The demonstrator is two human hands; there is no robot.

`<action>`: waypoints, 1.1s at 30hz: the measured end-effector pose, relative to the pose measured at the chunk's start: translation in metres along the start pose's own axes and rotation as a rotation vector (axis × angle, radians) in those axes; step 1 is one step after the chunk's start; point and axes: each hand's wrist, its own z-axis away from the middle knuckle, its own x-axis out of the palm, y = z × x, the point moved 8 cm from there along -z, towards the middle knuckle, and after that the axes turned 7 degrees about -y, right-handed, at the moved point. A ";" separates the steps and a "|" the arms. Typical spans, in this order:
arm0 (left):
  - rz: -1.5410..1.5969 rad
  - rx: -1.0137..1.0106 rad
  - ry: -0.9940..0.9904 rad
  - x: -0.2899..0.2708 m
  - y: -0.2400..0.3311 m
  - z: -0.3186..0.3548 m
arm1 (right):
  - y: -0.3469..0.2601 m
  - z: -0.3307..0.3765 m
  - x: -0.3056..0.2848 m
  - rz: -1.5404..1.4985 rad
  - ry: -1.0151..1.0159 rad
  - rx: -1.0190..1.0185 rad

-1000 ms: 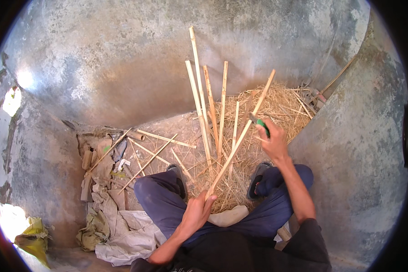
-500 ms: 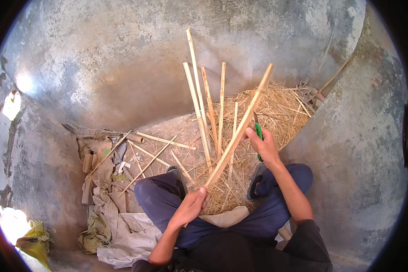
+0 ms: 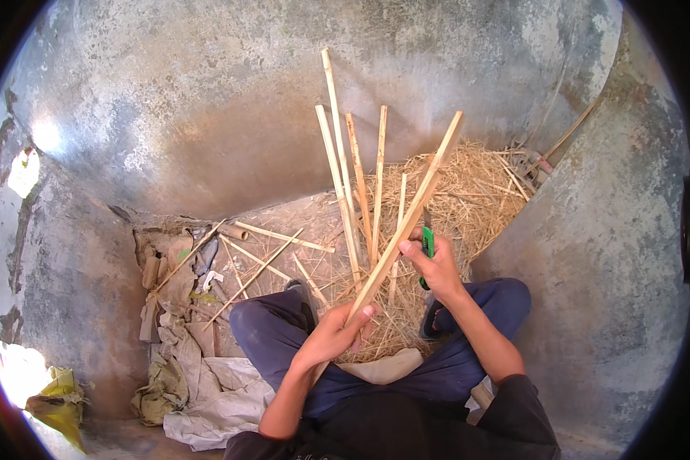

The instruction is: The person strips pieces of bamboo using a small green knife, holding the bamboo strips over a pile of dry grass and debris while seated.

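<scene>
My bamboo strip is pale yellow, my tool's handle bright green, my trousers navy and my shirt black. Golden straw shows against a grey wall mottled with whitish and rust-brown patches. Off-white cloth and dull-yellow sacking colour my left side.

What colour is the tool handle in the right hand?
Green handle; best seen in the head view.

A rough workshop space: stained, patchy walls, leaning wooden strips, shavings heap right of centre.
</scene>
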 end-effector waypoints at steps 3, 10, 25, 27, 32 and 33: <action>-0.014 0.038 0.063 0.002 -0.010 -0.005 | 0.000 0.000 -0.004 0.201 -0.006 -0.096; -0.173 0.057 0.205 -0.003 -0.003 -0.003 | -0.020 0.034 0.011 1.013 -0.083 -0.308; -0.219 0.113 0.293 -0.003 0.003 -0.006 | -0.026 0.038 0.039 1.100 -0.106 -0.534; -0.216 0.091 0.301 -0.004 0.005 -0.003 | -0.024 0.036 0.039 1.123 -0.111 -0.553; -0.237 0.072 0.311 -0.007 0.001 0.000 | -0.022 0.023 0.029 1.213 -0.089 -0.445; -0.241 0.069 0.310 -0.008 -0.005 0.002 | -0.018 0.020 0.022 1.257 -0.078 -0.382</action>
